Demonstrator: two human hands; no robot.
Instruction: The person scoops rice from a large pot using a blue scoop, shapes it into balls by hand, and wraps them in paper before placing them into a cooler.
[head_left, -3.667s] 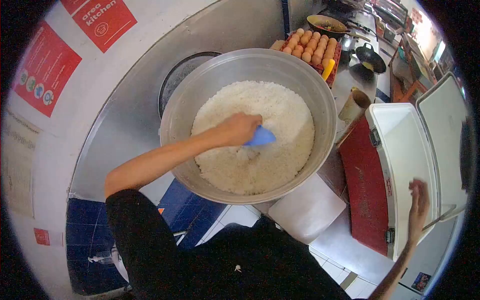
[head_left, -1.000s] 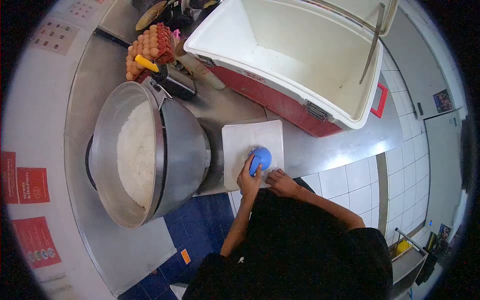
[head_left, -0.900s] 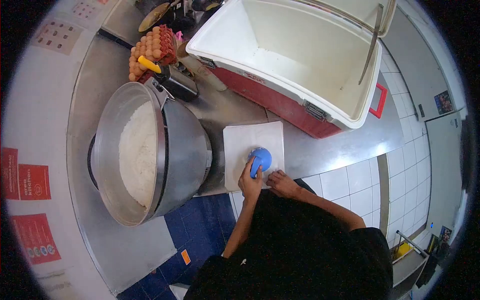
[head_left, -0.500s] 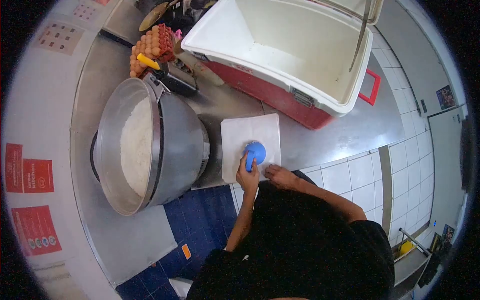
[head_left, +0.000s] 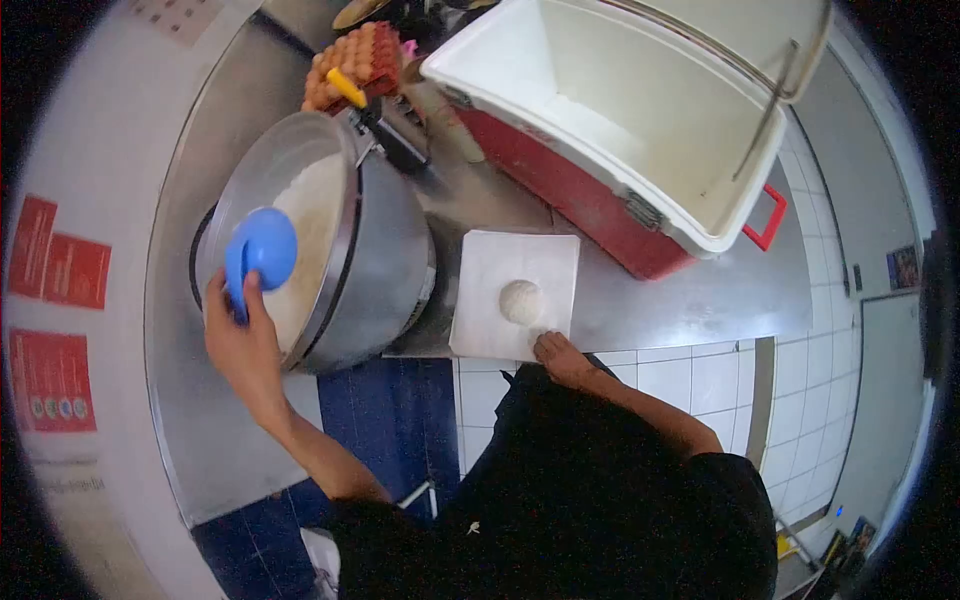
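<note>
Raising blue scoop in left hand — right hand pressing paper, rice mound beside

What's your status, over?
Left hand holds blue scoop over the pot. Right hand pins the paper; rice mound on it. Nothing in the way.

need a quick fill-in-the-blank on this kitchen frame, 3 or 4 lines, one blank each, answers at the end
1. The left hand holds a scoop whose colour is ____.
2. The right hand rests on the edge of the white sheet, which bears a round mound of ____.
3. The big metal pot stands to the ____ of that sheet in the picture.
4. The lid of the red cooler is ____.

Missing words: blue; rice; left; open
</note>
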